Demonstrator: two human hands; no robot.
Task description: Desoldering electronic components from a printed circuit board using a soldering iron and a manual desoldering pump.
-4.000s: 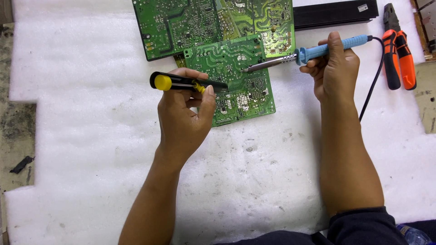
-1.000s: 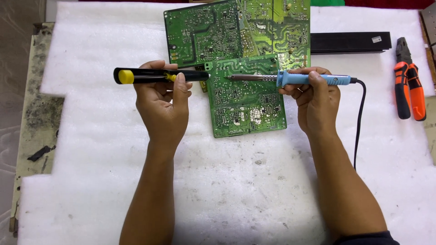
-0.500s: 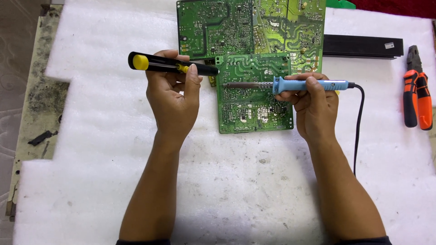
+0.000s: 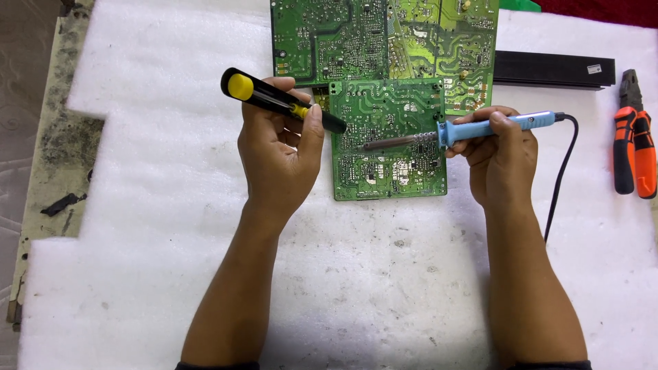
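Board (image 4: 388, 140) flat on white foam (image 4: 137, 205), solder side up; right hand (image 4: 504, 154) grips blue iron (image 4: 466, 130), tip on board; left hand (image 4: 277, 154) closed around black-yellow screwdriver (image 4: 281, 101); work seems midway; pliers (image 4: 634, 144) well apart.

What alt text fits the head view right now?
Left hand grips a black-and-yellow tool; right hand holds a blue soldering iron over a green circuit board on white foam. Orange pliers lie far right.
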